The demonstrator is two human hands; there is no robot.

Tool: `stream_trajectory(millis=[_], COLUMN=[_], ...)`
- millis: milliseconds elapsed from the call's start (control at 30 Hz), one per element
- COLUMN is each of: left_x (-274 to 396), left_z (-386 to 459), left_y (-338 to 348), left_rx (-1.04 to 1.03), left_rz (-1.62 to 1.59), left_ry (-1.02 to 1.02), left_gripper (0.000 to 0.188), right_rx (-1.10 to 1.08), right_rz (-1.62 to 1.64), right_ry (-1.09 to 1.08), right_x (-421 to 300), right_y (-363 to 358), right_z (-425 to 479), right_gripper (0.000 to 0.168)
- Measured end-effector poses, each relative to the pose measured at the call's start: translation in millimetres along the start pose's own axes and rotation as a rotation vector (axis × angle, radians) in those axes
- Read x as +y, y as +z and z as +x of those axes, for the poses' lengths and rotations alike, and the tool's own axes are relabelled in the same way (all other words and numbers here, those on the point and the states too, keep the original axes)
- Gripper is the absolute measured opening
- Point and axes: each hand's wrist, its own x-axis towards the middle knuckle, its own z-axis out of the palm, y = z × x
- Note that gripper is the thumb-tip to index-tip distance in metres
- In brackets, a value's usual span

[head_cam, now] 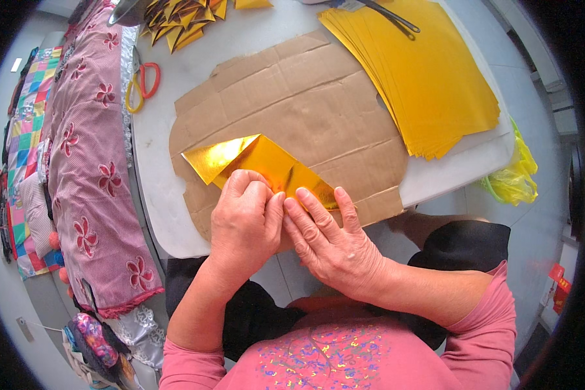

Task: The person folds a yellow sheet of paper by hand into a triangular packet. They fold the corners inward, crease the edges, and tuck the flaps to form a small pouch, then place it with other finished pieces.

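A shiny gold foil paper (273, 158), partly folded, lies on a flattened piece of brown cardboard (312, 112) at the near edge of a white table. My left hand (246, 212), fingers curled, grips the paper's near edge between thumb and fingers. Beside it, my right hand (329, 239) lies flat with its fingers spread over the near edge of the paper, pressing it; the thumb is mostly hidden. The fingertips of both hands nearly meet in the middle.
A fanned stack of gold paper (419, 83) fills the right of the white table (161, 204), a dark metal handle (395, 19) across its top. Folded gold pieces (180, 24) are heaped far left, near scissors with red and yellow handles (143, 87). A yellow plastic bag (516, 170) hangs at right.
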Motion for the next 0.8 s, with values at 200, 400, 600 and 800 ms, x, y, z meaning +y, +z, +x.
stream_trajectory(millis=[200,400,600,800], left_x=[0.3,0.5,0.5,-0.4], left_z=[1.4,0.9,1.1,0.4], left_y=[-0.1,0.4,0.3,1.3], left_rx=[0.007,0.005,0.002,0.005], left_rz=[0.02,0.015,0.011,0.024], left_ry=[0.022,0.012,0.007,0.013], left_gripper=[0.014,0.013,0.013,0.012], right_rx=[0.007,0.024,0.03,0.035], right_rz=[-0.002,-0.021,-0.019,-0.028], right_ry=[-0.001,-0.001,0.001,0.0], right_x=[0.2,-0.3,-0.5,-1.1], right_y=[-0.5,0.9,1.2,2.7], right_z=[0.5,0.5,0.8,-0.1], right_gripper=[0.054,0.053,0.053,0.053])
